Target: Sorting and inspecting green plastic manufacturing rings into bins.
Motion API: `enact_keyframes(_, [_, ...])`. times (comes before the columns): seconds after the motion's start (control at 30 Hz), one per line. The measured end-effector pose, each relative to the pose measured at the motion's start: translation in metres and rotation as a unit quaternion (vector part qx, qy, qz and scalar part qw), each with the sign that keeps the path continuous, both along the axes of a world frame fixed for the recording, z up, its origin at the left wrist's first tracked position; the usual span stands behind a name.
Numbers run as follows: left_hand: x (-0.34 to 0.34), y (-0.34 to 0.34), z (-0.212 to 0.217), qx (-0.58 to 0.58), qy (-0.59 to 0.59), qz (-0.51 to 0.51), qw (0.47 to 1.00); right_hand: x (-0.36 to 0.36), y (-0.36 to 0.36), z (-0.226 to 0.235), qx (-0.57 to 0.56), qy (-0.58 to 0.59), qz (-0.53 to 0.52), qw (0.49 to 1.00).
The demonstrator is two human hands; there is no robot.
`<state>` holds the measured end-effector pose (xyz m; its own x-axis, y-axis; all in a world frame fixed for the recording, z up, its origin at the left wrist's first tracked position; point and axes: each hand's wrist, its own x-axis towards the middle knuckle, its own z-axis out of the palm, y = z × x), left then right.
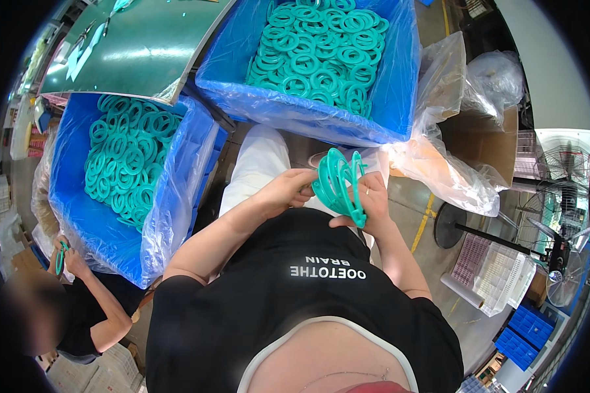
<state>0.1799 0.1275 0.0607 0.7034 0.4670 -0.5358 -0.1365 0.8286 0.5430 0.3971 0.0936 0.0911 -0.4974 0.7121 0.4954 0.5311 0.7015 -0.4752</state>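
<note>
My right hand (372, 202) is closed around several green plastic rings (335, 185), which fan out in front of my black shirt. Its thumb lies below them, and part of the rings is hidden by the fingers. At the rings' left edge is my left hand (291, 189), with fingers and thumb pressed together. What it pinches, if anything, is hidden. Ahead of me, a large blue bin (392, 85) lined with clear plastic holds a heap of like green rings (318, 56). A second lined blue bin (69, 164) at the left holds more green rings (126, 157).
A green-topped table (151, 49) with cutting tools stands at the far left. At the lower left a co-worker's hands (72, 259) hold a green ring. Clear plastic sheeting (439, 150) drapes by a cardboard box (485, 147) at right. Fans (557, 249) and crates (488, 268) stand beyond.
</note>
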Motion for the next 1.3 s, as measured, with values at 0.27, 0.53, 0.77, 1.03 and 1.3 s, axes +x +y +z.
enact_keyframes(0.27, [-0.002,-0.007,0.009,0.164,0.106,0.096,0.976,0.021,-0.004,-0.025,-0.204,0.521,-0.286,0.778])
enact_keyframes(0.53, [-0.010,0.012,0.012,0.363,0.117,-0.029,0.924,-0.005,-0.006,-0.014,-0.534,0.420,-0.207,0.704])
enact_keyframes(0.77, [-0.015,-0.003,0.007,0.118,-0.053,0.066,0.989,-0.019,-0.002,-0.020,-0.470,0.519,-0.213,0.681])
enact_keyframes(1.03, [-0.001,-0.009,-0.012,0.462,0.249,0.128,0.841,-0.029,-0.013,-0.009,-0.401,0.461,-0.258,0.748])
enact_keyframes(1.3, [-0.005,0.010,-0.018,0.580,0.297,0.211,0.729,-0.007,-0.005,0.000,-0.358,0.577,-0.274,0.681])
